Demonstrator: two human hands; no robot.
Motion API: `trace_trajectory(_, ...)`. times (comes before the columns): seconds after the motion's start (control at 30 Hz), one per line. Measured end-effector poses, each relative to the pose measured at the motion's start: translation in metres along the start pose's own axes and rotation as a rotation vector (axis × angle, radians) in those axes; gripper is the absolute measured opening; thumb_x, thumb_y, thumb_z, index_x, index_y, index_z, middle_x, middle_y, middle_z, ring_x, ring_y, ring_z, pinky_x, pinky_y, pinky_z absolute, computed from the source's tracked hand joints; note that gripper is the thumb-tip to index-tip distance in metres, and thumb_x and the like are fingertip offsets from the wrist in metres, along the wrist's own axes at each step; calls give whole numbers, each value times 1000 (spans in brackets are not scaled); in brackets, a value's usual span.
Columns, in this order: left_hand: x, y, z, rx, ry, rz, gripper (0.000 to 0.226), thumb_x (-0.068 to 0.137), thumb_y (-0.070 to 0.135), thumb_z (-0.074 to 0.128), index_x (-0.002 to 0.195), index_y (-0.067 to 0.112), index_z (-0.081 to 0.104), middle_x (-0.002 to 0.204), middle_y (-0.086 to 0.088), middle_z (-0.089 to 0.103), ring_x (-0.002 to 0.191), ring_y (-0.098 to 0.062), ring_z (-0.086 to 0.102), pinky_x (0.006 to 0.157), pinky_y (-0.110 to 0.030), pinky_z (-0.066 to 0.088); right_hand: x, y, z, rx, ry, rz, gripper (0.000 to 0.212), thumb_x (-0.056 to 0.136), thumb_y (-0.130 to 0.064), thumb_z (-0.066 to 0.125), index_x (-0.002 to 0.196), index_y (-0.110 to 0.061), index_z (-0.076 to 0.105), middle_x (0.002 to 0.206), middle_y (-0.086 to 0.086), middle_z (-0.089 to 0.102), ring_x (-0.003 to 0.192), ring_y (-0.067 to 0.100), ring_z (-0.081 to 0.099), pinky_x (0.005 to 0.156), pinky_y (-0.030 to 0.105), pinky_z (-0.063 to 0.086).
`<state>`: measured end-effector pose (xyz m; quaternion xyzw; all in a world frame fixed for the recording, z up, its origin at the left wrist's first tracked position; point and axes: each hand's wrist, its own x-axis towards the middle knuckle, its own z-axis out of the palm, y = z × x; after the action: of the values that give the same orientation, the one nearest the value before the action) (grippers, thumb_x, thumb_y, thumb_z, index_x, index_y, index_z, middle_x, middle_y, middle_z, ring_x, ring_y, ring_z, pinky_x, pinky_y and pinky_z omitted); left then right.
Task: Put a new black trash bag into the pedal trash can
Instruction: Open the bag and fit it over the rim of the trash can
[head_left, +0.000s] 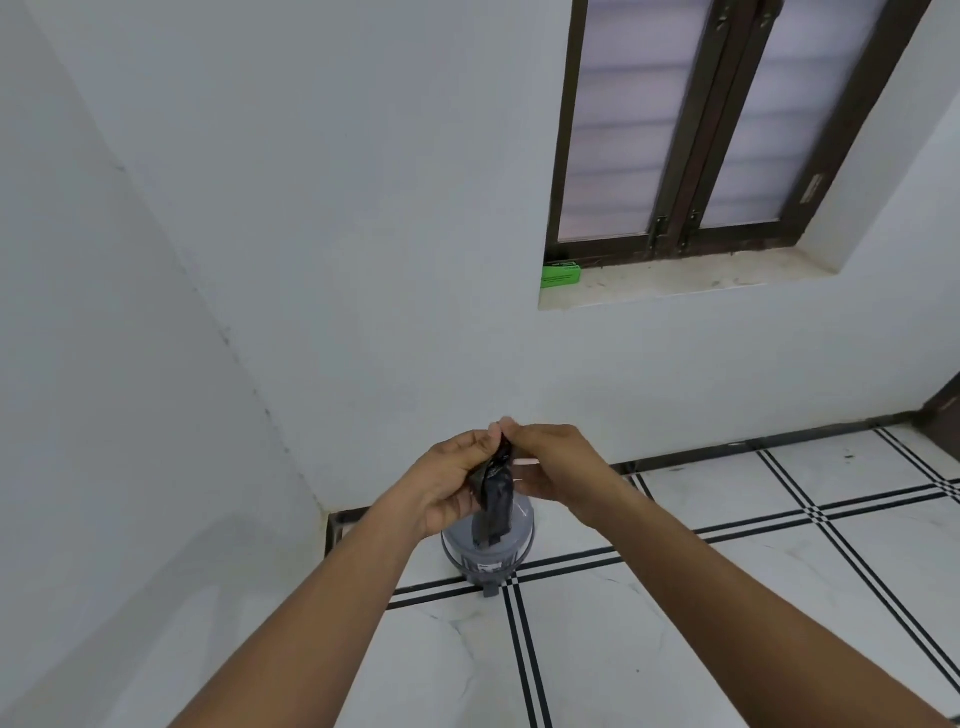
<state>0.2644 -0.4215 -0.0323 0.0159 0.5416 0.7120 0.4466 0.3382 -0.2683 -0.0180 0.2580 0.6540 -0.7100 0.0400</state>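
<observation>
Hands: I see left hand (451, 480) and right hand (550, 460) pinching the folded black trash bag (496, 501), likely to open it.
Pedal trash can (488, 551): at 6 o'clock below.

Head-worn view, facing forward and down, near both hands (498, 467)

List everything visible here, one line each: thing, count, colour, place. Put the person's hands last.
trash bag: one, black, still folded, held above the can
pedal trash can: one, grey, on the floor near the wall corner
green box: one, left end of the window sill
window: one, dark brown frame, frosted panes, upper right wall
floor: white tiles with black lines
left hand: one, gripping the bag
right hand: one, pinching the bag's top
</observation>
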Motion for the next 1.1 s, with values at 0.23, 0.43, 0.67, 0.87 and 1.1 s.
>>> trace_trajectory(0.23,4,-3,1,-196,43,-14,27,104,24,56,121,4,64,108,-18,71,92,-31,71,80,-46,64,5,3,-10,289,33,107,4,95,-17,71,92,-14,72,76,0,74,72,14,68,68,31,55)
trace_trajectory(0.43,8,-2,6,-593,218,12,22,106,10,48,92,8,64,84,-14,73,85,-25,70,77,-40,56,3,6,-32,744,5,194,15,105,-10,49,101,-6,64,81,9,75,83,23,77,75,43,58)
trace_trajectory(0.67,6,2,20,-787,142,117,36,94,-11,31,96,11,59,87,-19,70,74,-28,68,67,-34,58,6,3,-51,1019,63,273,22,103,-6,43,91,-3,61,87,11,58,77,23,57,68,33,50)
trace_trajectory(0.87,15,7,26,-674,279,169,32,91,-5,35,79,12,59,94,-15,64,82,-27,61,74,-37,53,6,3,-77,956,10,179,19,96,-11,44,84,-18,58,81,2,56,67,18,51,57,27,36)
trace_trajectory(1.1,19,2,31,-239,426,328,33,82,-16,54,92,5,78,78,-8,76,71,-18,62,58,-25,52,3,0,-101,510,34,109,9,83,-10,74,83,-13,65,75,3,60,61,14,53,49,25,40)
